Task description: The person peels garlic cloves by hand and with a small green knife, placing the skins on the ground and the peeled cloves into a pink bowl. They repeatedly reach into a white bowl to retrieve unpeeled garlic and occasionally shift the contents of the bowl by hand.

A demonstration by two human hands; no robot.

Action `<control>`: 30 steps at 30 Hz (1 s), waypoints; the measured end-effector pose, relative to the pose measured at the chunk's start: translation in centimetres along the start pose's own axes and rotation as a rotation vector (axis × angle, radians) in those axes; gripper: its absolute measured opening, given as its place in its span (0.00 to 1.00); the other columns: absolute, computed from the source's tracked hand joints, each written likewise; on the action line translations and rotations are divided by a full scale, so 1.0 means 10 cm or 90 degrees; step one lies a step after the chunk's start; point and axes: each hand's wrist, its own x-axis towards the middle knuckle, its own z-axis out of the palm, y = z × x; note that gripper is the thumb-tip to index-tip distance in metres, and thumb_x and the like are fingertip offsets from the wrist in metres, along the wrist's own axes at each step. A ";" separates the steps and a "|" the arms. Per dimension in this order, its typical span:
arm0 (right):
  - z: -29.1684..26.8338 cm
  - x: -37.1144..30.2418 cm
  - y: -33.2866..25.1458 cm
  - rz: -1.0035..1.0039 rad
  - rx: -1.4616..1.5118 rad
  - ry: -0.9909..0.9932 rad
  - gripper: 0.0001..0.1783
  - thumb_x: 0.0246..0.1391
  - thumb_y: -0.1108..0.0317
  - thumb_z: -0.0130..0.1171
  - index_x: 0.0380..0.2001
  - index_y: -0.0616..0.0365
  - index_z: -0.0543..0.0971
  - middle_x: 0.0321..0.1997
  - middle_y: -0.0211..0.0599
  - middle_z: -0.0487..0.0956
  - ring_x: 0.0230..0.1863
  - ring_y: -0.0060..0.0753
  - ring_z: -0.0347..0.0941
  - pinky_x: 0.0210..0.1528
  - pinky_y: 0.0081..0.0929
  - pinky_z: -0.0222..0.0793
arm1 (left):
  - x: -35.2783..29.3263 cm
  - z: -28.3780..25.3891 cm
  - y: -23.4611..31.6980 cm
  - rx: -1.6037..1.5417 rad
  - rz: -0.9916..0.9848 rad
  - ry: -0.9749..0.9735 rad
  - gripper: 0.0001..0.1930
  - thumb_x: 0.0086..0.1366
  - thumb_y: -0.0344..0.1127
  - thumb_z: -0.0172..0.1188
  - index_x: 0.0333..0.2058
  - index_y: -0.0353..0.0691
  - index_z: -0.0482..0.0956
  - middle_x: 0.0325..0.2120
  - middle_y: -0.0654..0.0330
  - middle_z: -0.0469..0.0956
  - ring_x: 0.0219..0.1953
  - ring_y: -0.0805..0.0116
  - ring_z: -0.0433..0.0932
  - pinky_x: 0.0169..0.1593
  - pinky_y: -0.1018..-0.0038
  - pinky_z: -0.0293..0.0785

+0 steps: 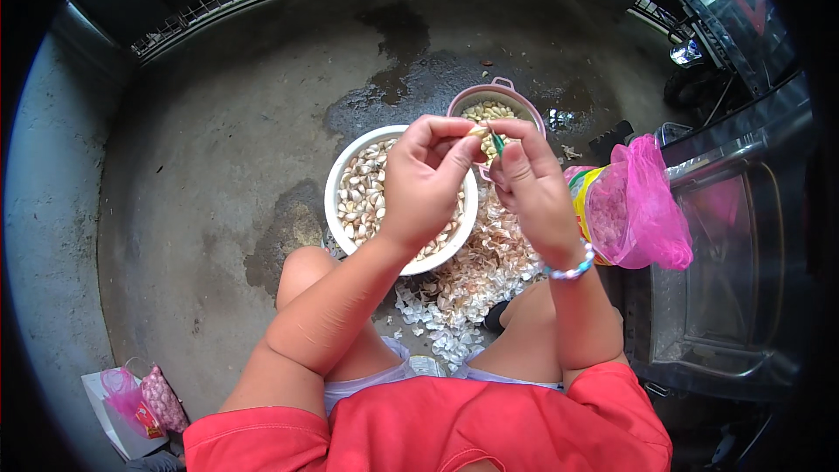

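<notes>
Between the thumb and fingers of my left hand (428, 177) is a pale garlic clove (477, 131). My right hand (530, 177), with a beaded bracelet (572, 267) at the wrist, grips a small knife with a green handle (498, 143), close against the clove. Its blade is mostly hidden by my fingers. Under my left hand stands a white basin (336, 225) of unpeeled garlic cloves (360, 194). Just beyond both hands sits a pink basket with handles (461, 98), holding peeled cloves (489, 111).
Garlic skins (472, 293) are heaped on the floor between my legs. To the right a bright pink mesh bag (651, 210) stands by a dark metal frame. At the lower left are a white box (109, 406) and a net bag of garlic (162, 398). Wet patches (371, 105) darken the concrete.
</notes>
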 end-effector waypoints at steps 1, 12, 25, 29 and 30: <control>-0.08 0.02 -0.03 0.105 0.190 -0.064 0.15 0.61 0.60 0.44 0.46 0.56 0.68 0.25 0.27 0.68 0.22 0.18 0.61 0.23 0.16 0.58 | 0.03 -0.05 0.02 0.000 0.001 0.000 0.06 0.59 0.26 0.56 0.35 0.33 0.71 0.32 0.61 0.75 0.33 0.78 0.74 0.37 0.84 0.71; -0.15 0.01 -0.09 0.285 0.508 -0.136 0.18 0.63 0.56 0.39 0.49 0.54 0.64 0.22 0.27 0.63 0.17 0.13 0.53 0.18 0.10 0.51 | 0.09 -0.14 -0.02 -0.256 -0.217 -0.093 0.10 0.62 0.33 0.54 0.41 0.37 0.71 0.32 0.62 0.75 0.28 0.79 0.70 0.29 0.86 0.65; -0.25 0.05 -0.05 0.340 0.535 -0.221 0.17 0.63 0.56 0.39 0.50 0.53 0.64 0.22 0.27 0.63 0.17 0.13 0.53 0.18 0.10 0.51 | 0.13 -0.20 0.22 -0.174 -0.290 -0.120 0.15 0.60 0.31 0.57 0.45 0.32 0.72 0.34 0.60 0.76 0.33 0.78 0.73 0.33 0.85 0.68; -0.22 0.04 -0.06 0.357 0.511 -0.246 0.17 0.63 0.57 0.39 0.49 0.53 0.64 0.22 0.27 0.63 0.17 0.13 0.53 0.18 0.10 0.51 | 0.10 -0.24 0.16 -0.077 -0.229 -0.144 0.17 0.58 0.29 0.58 0.46 0.31 0.71 0.37 0.59 0.76 0.37 0.75 0.74 0.41 0.81 0.71; -0.22 0.05 -0.05 0.372 0.529 -0.242 0.16 0.62 0.56 0.39 0.48 0.53 0.64 0.22 0.27 0.63 0.16 0.13 0.53 0.17 0.10 0.51 | 0.11 -0.23 0.19 -0.060 -0.215 -0.158 0.17 0.57 0.28 0.58 0.47 0.31 0.71 0.37 0.58 0.76 0.39 0.74 0.74 0.43 0.80 0.71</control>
